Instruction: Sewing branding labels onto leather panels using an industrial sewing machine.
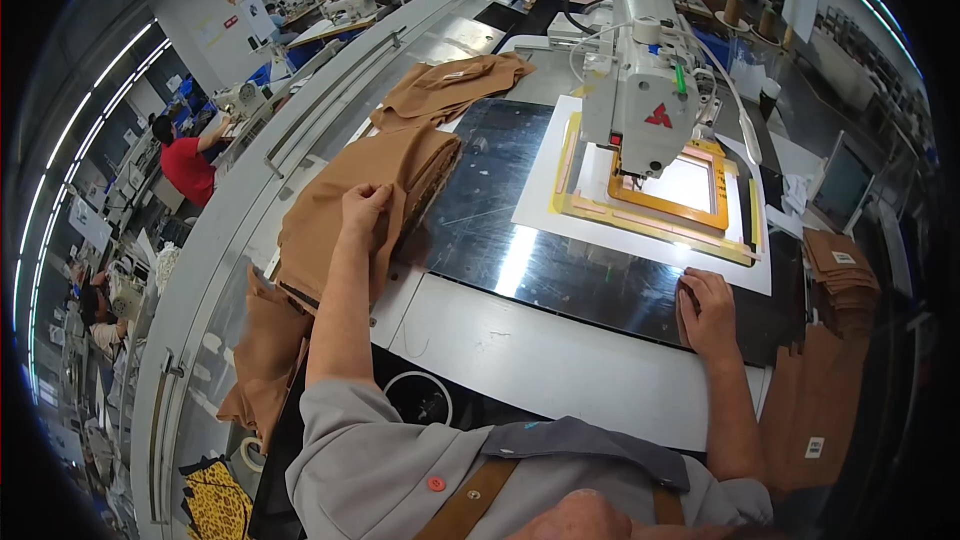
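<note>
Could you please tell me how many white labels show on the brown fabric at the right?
2: upper label on the upper pieces, right of the right hand; lower label on the lower pieces. More may be hidden.

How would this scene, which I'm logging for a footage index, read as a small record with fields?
Left hand: pinching the top of a brown fabric stack
Right hand: on the black plate, near its front edge
Machine: white sewing machine, its head over an orange frame
Right side: brown pieces with white labels
Background: person in a red top, at left
</note>
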Action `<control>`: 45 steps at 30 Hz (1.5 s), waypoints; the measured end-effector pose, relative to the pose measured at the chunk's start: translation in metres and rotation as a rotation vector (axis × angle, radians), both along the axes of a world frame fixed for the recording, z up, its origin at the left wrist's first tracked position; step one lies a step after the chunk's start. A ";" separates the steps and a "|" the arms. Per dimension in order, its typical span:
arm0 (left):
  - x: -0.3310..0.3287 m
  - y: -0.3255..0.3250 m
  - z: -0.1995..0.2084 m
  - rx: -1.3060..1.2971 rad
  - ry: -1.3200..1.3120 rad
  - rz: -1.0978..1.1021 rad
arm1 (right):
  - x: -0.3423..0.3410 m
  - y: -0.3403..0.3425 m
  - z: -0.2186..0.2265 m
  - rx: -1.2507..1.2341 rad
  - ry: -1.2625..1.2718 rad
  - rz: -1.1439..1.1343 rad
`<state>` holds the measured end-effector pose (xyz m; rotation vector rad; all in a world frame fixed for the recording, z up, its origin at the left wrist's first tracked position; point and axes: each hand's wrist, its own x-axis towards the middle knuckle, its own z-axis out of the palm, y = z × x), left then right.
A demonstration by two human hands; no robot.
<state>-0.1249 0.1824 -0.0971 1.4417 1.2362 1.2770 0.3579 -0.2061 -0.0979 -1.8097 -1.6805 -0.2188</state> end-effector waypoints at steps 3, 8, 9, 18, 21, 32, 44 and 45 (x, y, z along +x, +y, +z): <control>0.064 -0.039 0.017 0.122 0.246 -0.127 | 0.006 -0.013 0.006 0.001 -0.029 -0.060; 0.036 -0.056 -0.009 0.311 0.479 -0.140 | 0.010 -0.004 -0.008 0.061 -0.026 0.006; 0.020 -0.058 -0.019 0.261 0.356 -0.230 | 0.008 0.001 -0.010 0.081 -0.013 0.048; 0.082 -0.153 0.017 0.516 0.533 -0.356 | 0.102 -0.029 0.022 0.026 -0.021 -0.267; 0.126 -0.168 0.010 0.557 0.604 -0.524 | 0.168 -0.022 0.017 0.020 0.029 -0.466; 0.246 -0.219 -0.016 0.751 0.879 -0.604 | 0.256 0.041 -0.004 -0.128 -0.185 -0.610; 0.256 -0.222 -0.011 0.742 0.820 -0.617 | 0.292 0.041 -0.031 -0.139 -0.132 -0.698; 0.252 -0.220 -0.012 0.730 0.828 -0.604 | 0.293 0.048 -0.030 -0.217 -0.153 -0.662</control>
